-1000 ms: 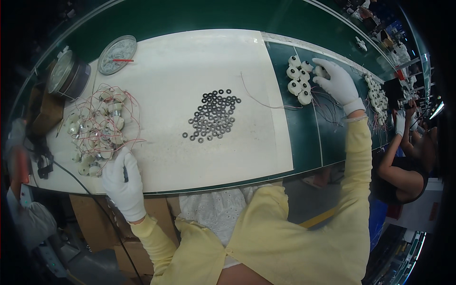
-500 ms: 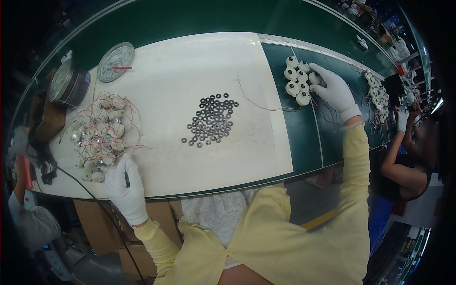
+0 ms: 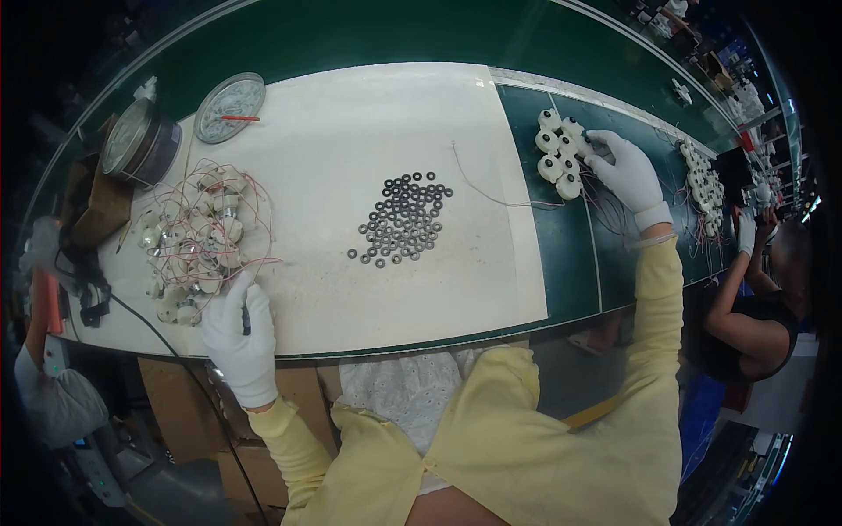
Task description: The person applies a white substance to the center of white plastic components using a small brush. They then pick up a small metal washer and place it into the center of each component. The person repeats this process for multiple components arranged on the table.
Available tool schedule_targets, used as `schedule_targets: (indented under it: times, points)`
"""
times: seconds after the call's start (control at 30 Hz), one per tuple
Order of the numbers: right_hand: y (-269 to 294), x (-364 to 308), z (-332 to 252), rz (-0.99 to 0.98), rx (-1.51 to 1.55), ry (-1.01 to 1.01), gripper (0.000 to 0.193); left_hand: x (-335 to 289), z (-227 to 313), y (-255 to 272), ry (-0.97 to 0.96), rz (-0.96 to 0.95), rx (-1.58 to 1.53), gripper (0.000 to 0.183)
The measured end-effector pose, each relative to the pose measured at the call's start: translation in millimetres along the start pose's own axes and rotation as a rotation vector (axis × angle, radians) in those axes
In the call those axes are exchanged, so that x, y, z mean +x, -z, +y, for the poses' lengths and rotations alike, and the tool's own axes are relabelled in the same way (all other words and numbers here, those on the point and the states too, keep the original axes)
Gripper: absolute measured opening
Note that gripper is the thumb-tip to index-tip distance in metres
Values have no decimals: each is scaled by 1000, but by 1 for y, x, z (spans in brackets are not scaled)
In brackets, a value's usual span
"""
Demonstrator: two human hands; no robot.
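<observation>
My gloved left hand (image 3: 242,337) is at the near edge of a tangled pile of small white motors (image 3: 210,254) with thin red and white wires. Its fingers are closed at the pile; what they pinch is hidden. A dark patch or piece shows against the glove. My gloved right hand (image 3: 628,175) is at the right side of a tight group of white motors (image 3: 549,167) with dark centres, on the green surface. Thumb and forefinger are apart, beside the outermost motor. Several dark rings (image 3: 403,215) lie between the hands on the white sheet.
A round clear dish (image 3: 230,107) with a red stick stands at the back left, beside a dark round tub (image 3: 140,145) and a cardboard box (image 3: 98,206). More motors (image 3: 703,188) lie farther right, near a co-worker's gloved hand (image 3: 746,232). A black cable (image 3: 167,351) crosses the left edge.
My right hand has drawn back slightly from the grouped motors, and its fingers have loosened. My left hand stays at the pile's edge. The whole view has shifted a little.
</observation>
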State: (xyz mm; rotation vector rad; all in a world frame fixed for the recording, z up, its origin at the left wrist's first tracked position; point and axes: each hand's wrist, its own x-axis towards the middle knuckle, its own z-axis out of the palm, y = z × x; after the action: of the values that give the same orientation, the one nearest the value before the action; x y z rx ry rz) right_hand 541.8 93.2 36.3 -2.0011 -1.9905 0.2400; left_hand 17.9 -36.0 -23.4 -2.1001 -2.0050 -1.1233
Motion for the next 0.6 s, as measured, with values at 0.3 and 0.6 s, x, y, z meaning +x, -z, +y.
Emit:
schedule_targets:
  times: [0.3,0.6]
  points:
    - [21,-46,-80,203,201,217,47,-14,11,7,-16,111,5,43]
    - [-13,-88,-277,86,117,1214,42,-17,71,19,-70,279,-572,51]
